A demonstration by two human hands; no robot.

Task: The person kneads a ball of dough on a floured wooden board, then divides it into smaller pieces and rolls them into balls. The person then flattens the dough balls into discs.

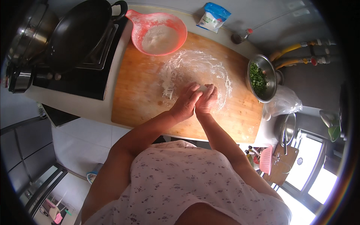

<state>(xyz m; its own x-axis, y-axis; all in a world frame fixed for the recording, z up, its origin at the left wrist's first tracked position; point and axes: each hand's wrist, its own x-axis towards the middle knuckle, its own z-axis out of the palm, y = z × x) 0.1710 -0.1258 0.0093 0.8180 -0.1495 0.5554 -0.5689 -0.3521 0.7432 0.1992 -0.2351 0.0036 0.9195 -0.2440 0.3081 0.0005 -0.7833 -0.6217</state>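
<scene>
My left hand (pixel 185 102) and my right hand (pixel 207 101) meet over the middle of a large wooden board (pixel 137 92). Between their fingers a small pale patch of dough (pixel 202 89) shows; most of it is covered by my hands. Both hands are curled around it, wrists close together. Loose white flour (pixel 194 57) lies in a smeared ring on the wood around them. Beyond my left hand, at the board's far edge, stands a red plastic scoop-shaped bowl (pixel 181 26) holding more flour.
A black wok (pixel 81 31) sits on the cooktop at left. At right, a steel bowl (pixel 272 76) of chopped greens overlaps the board's edge, with a plastic bag (pixel 284 101) beside it. A blue-and-white packet (pixel 213 17) and a red-capped bottle (pixel 239 38) stand along the wall.
</scene>
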